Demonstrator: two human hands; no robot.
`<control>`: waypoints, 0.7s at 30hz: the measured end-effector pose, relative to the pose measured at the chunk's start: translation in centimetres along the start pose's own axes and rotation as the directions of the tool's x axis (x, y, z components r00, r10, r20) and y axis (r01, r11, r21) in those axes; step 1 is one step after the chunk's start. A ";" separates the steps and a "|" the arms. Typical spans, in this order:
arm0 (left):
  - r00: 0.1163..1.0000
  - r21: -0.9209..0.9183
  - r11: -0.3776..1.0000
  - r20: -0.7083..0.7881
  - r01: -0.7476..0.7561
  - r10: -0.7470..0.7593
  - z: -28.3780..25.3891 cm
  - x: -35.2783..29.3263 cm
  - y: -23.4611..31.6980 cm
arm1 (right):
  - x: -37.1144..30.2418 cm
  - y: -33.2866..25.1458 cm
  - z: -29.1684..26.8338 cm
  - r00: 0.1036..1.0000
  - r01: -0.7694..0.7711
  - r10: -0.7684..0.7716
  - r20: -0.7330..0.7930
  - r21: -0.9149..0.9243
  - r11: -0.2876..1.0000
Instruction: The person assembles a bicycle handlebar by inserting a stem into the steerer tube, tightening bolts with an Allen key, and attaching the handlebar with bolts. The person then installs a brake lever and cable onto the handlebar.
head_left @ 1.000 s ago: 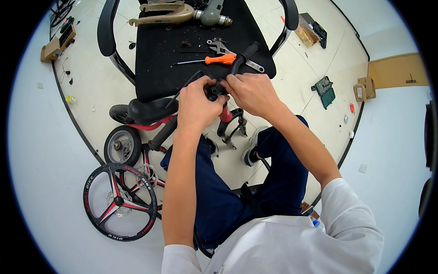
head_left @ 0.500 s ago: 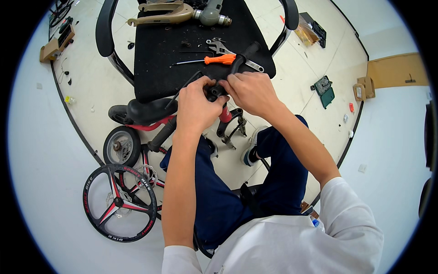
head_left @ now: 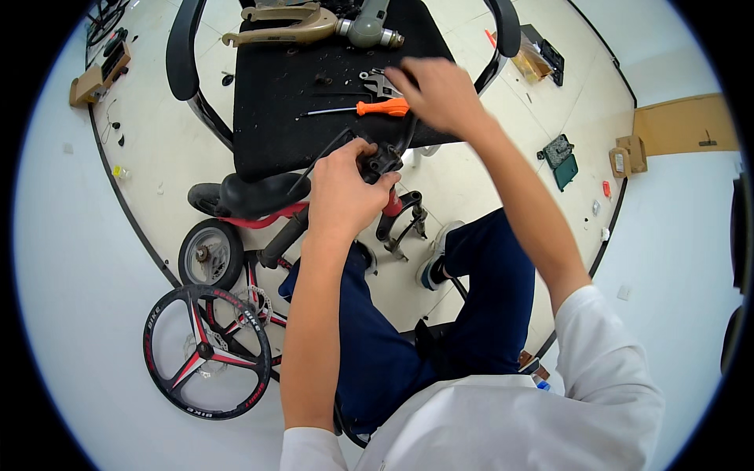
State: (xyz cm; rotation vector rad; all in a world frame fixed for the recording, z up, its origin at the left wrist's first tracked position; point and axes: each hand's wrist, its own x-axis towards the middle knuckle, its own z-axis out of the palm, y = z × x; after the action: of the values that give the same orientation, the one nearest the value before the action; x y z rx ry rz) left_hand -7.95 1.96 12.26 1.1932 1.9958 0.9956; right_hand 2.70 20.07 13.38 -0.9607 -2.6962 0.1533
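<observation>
Your left hand (head_left: 342,185) still pinches the black clamp (head_left: 383,159), thumb against fingers. Your right hand (head_left: 441,96) has left it, now at the wrench (head_left: 378,83) beyond that grip; can't tell its hold.

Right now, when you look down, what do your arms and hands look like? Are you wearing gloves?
No gloves! The left hand and right hand are both bare, each an ordinary person's hand. I can't see a watch or bracelet, and there are no cables. Higher up are plain, loose, short white sleeves.
</observation>
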 end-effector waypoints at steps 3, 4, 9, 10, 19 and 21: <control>0.996 0.009 0.999 0.075 0.054 -0.054 -0.4 -0.1 1.4 | 5.8 5.6 4.8 0.982 0.054 -0.055 0.180 0.014 0.998; 0.993 0.015 0.997 0.089 0.071 -0.072 -0.6 0.0 1.5 | 7.2 6.7 6.5 0.954 0.057 -0.051 0.296 -0.011 0.998; 0.999 0.032 0.998 0.004 -0.048 0.048 0.0 -0.2 -0.3 | 8.3 6.7 9.0 0.942 0.109 -0.093 0.322 -0.031 0.994; 0.997 0.045 0.996 -0.005 -0.074 0.074 0.1 -0.2 -0.4 | 8.2 6.8 9.2 0.950 0.117 -0.098 0.296 -0.048 0.992; 0.997 0.064 0.996 -0.049 -0.055 0.058 0.9 -0.5 0.5 | -1.9 3.8 0.1 0.952 -0.073 0.252 -0.174 0.671 0.738; 0.990 0.096 0.991 -0.092 -0.096 0.105 1.0 -0.8 0.2 | -7.6 1.4 -0.4 0.949 -0.151 0.316 0.007 0.889 0.433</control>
State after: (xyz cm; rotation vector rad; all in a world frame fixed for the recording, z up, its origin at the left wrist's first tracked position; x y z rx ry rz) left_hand -6.76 1.61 12.00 1.3295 2.0937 1.0389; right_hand 9.28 16.32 11.81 -0.8857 -1.8124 1.3337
